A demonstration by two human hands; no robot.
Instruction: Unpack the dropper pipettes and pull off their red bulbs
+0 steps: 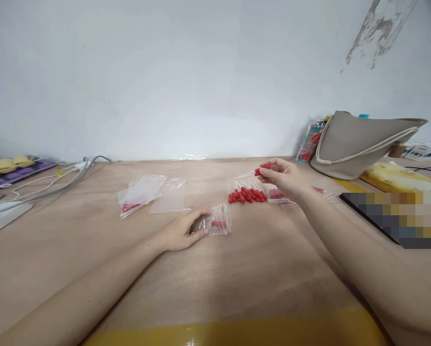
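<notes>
My left hand (188, 229) rests on the table, thumb and fingers curled around a small clear zip bag (221, 228). A red piece (218, 223) shows inside the bag, and its mouth faces right. Raised above the table, my right hand (280, 175) pinches red-ended pieces (262, 169) with pale thin stems pointing left; how many is unclear. Just below and left of that hand lies a pile of red-ended pieces (249, 194) with white stems. Filled clear bags (276, 193) with red contents lie partly hidden behind my right wrist.
Left of centre are stacked clear bags (143, 190), some with red inside, beside a flat clear bag (169, 196). Cables (67, 179) and a white power strip (9, 216) lie far left. A grey bag (356, 144) and a blurred dark flat object (385, 218) are at right.
</notes>
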